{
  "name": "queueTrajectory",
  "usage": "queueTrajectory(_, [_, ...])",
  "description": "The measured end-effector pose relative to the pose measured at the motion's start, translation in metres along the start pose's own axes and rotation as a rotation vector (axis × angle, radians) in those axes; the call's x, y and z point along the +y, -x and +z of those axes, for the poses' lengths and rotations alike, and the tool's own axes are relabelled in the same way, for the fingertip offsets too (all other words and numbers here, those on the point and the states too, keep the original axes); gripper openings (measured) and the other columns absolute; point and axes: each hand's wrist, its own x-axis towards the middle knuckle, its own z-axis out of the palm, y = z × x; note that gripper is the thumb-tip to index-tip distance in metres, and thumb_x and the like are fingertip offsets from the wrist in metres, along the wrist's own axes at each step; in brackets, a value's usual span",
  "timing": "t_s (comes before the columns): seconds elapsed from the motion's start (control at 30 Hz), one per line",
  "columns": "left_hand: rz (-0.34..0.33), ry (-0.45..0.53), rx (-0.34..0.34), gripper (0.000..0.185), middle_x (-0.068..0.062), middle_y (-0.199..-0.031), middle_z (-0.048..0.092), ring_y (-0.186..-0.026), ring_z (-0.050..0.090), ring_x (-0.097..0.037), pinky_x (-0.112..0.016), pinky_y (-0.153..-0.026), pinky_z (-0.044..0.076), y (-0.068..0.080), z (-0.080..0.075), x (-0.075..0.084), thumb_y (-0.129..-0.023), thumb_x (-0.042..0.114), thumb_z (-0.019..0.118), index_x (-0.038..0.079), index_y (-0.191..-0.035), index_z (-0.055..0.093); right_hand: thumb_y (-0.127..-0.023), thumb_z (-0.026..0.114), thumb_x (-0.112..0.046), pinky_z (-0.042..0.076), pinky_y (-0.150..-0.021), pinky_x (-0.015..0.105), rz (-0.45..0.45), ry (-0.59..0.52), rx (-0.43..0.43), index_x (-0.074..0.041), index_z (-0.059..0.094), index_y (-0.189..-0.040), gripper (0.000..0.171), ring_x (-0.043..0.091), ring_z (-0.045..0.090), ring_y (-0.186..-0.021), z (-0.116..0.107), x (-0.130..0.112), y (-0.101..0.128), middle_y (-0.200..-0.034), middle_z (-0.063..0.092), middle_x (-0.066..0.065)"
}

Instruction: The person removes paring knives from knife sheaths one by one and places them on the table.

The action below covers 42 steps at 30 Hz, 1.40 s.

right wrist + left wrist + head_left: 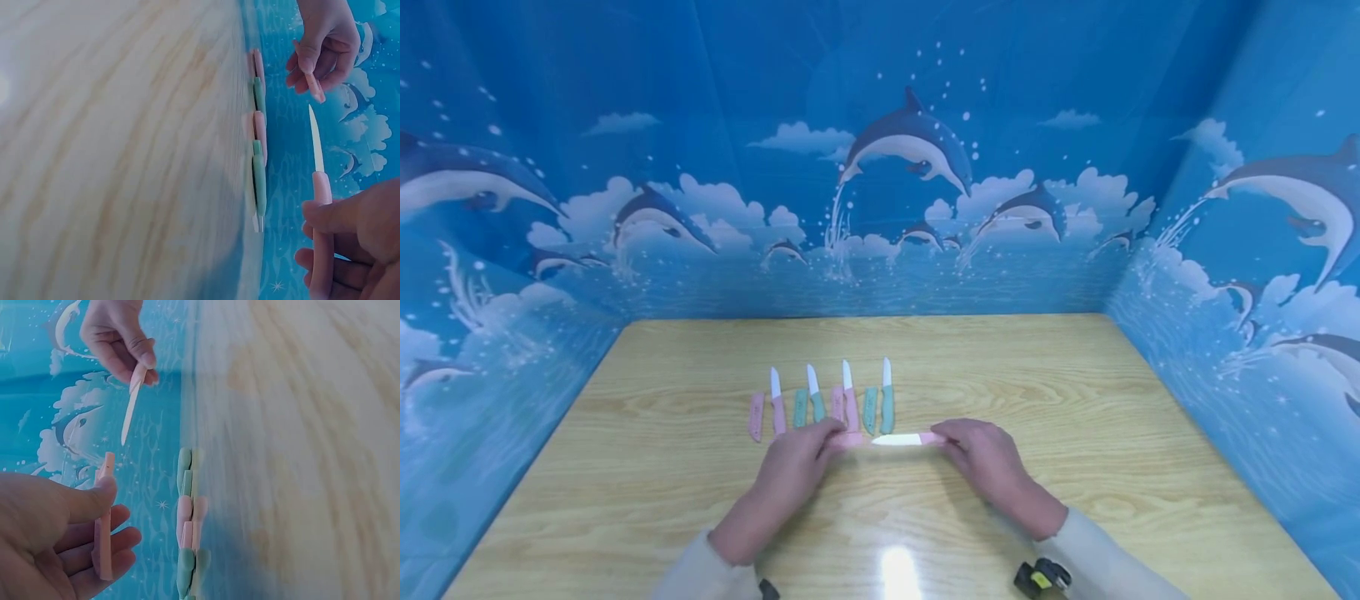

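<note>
My left hand (797, 462) pinches a pink knife sheath (105, 519) between thumb and fingers. In my right hand (988, 458) is a paring knife (317, 150) with a pink handle and white blade, gripped by the handle. Its blade points left, toward the near end of the sheath, and a small gap separates them in both wrist views. Both are held over the table, in front of a row of knives. That row has pink-handled knives (851, 408) and green-handled knives (887, 408), white blades pointing away, with pink sheaths (756, 417) and green sheaths (870, 410) beside them.
The wood-grain table (1075, 392) extends to both sides of the hands. Blue dolphin-print curtains (880, 275) stand along its back and sides. A bright light reflection lies on the tabletop near the front. Dark wrist devices (1041, 577) show at the sleeves.
</note>
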Motion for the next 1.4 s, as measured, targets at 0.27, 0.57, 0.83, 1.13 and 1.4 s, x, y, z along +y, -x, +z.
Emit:
queueTrajectory(0.27, [-0.141,0.324,-0.012,0.018,-0.014,-0.091,0.072,-0.082,0.072,-0.024,-0.021,-0.065,0.058,-0.003,-0.001,0.002,-0.086,0.008,0.072,0.009,-0.101,0.061,-0.076,0.081,-0.008,0.059,-0.080,0.037,0.040,0.002,-0.053,-0.013,0.075,-0.099,0.025,0.021,0.071,-0.090,0.002,0.003,0.005,-0.099,0.074,0.004])
queueTrajectory(0.57, [-0.420,0.971,-0.192,0.023,-0.023,-0.105,0.069,-0.093,0.070,-0.033,-0.031,-0.081,0.059,-0.005,-0.007,-0.002,-0.099,0.003,0.051,-0.006,-0.120,0.046,-0.075,0.081,-0.008,0.059,-0.079,0.037,0.058,0.004,-0.059,-0.012,0.075,-0.101,0.027,0.021,0.071,-0.090,0.004,0.006,0.008,-0.100,0.074,0.005])
queueTrajectory(0.83, [-0.478,1.026,-0.239,0.021,-0.026,-0.103,0.068,-0.094,0.070,-0.035,-0.037,-0.080,0.059,-0.004,-0.008,-0.006,-0.098,-0.001,0.050,-0.008,-0.117,0.043,-0.076,0.081,-0.011,0.060,-0.076,0.036,0.080,-0.004,-0.064,-0.012,0.075,-0.100,0.025,0.020,0.072,-0.087,0.004,0.006,0.009,-0.097,0.075,0.005])
queueTrajectory(1.13, [-0.465,0.947,-0.203,0.029,-0.023,-0.101,0.070,-0.090,0.071,-0.031,-0.034,-0.080,0.059,-0.006,-0.010,-0.010,-0.093,-0.002,0.058,-0.011,-0.120,0.050,-0.078,0.080,-0.012,0.059,-0.067,0.030,0.096,0.013,-0.063,-0.011,0.074,-0.099,0.022,0.014,0.070,-0.075,0.002,0.004,0.007,-0.091,0.075,0.003])
queueTrajectory(1.4, [-0.435,0.929,-0.243,0.032,-0.021,-0.105,0.070,-0.092,0.070,-0.028,-0.030,-0.079,0.059,-0.004,-0.010,-0.013,-0.093,0.001,0.061,-0.013,-0.121,0.054,-0.079,0.080,-0.012,0.051,-0.057,0.020,0.155,-0.011,-0.078,-0.013,0.074,-0.097,0.019,0.004,0.059,-0.060,-0.001,-0.002,0.001,-0.082,0.073,-0.002])
